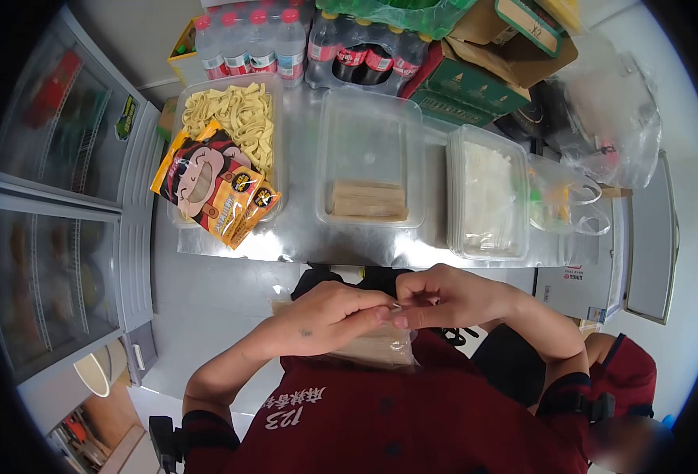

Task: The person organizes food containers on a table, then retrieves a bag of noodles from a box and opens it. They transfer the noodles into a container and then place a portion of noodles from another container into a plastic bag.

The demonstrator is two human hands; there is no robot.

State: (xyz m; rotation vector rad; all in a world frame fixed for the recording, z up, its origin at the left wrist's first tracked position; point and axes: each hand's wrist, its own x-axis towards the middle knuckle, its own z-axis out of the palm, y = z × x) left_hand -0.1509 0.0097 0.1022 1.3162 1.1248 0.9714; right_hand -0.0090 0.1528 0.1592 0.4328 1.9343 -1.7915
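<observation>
My left hand [329, 314] and my right hand [441, 297] meet close to my chest, fingertips pinched together on the top edge of a clear plastic packet [380, 347] holding pale beige sheets. The packet hangs below my fingers against my red shirt. On the metal counter ahead stand three clear tubs: one with yellow strips [238, 114], one with a few beige sheets [369, 200] and one with white shreds [487, 189].
An orange snack packet [211, 186] lies on the left tub. Bottled water [254, 43] and cola bottles [365, 59] line the back, beside cardboard boxes [483, 63] and plastic bags [594, 126]. A glass-lidded freezer [57, 205] sits at left.
</observation>
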